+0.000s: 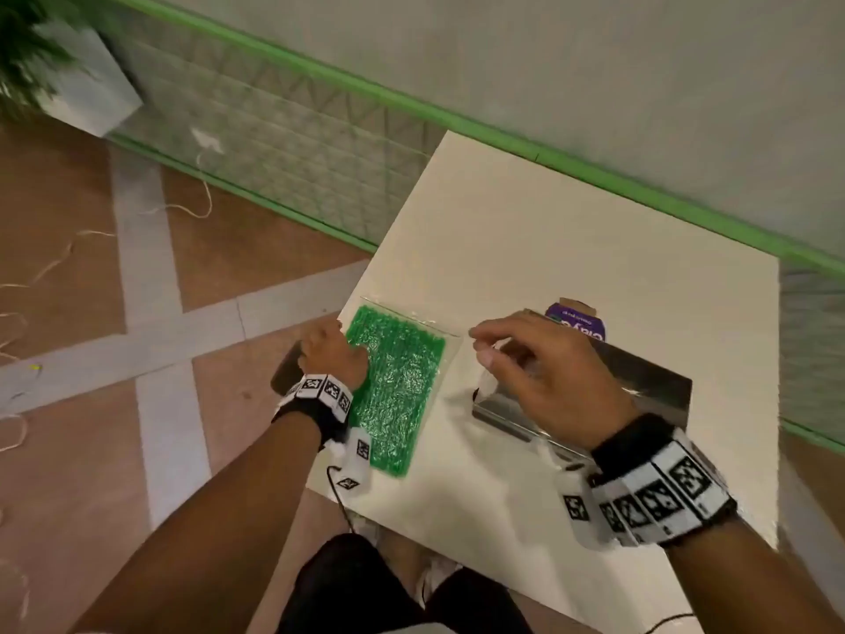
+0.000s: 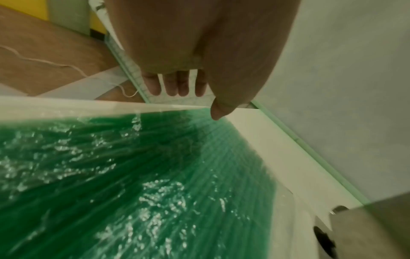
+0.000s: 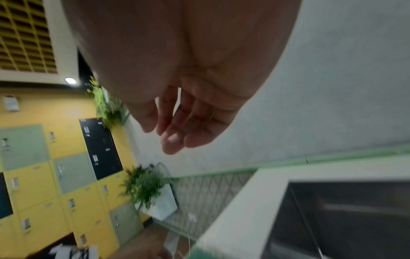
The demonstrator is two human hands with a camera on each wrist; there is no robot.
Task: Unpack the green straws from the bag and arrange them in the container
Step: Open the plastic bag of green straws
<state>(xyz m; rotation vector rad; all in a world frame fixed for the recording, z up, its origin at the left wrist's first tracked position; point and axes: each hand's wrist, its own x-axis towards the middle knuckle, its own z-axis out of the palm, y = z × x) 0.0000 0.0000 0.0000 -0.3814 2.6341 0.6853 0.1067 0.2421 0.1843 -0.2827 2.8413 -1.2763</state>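
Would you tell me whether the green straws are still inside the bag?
Yes, inside: the green straws lie flat under the bag's glossy clear plastic.

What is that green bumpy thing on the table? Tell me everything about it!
It is a clear, shiny plastic bag packed full of green straws lying side by side. The bag is a flat rectangle, lying on the white table near its left edge, beside a metal container. Its far end is an empty clear flap. It looks unopened. The left hand rests on its left side, thumb touching the plastic.
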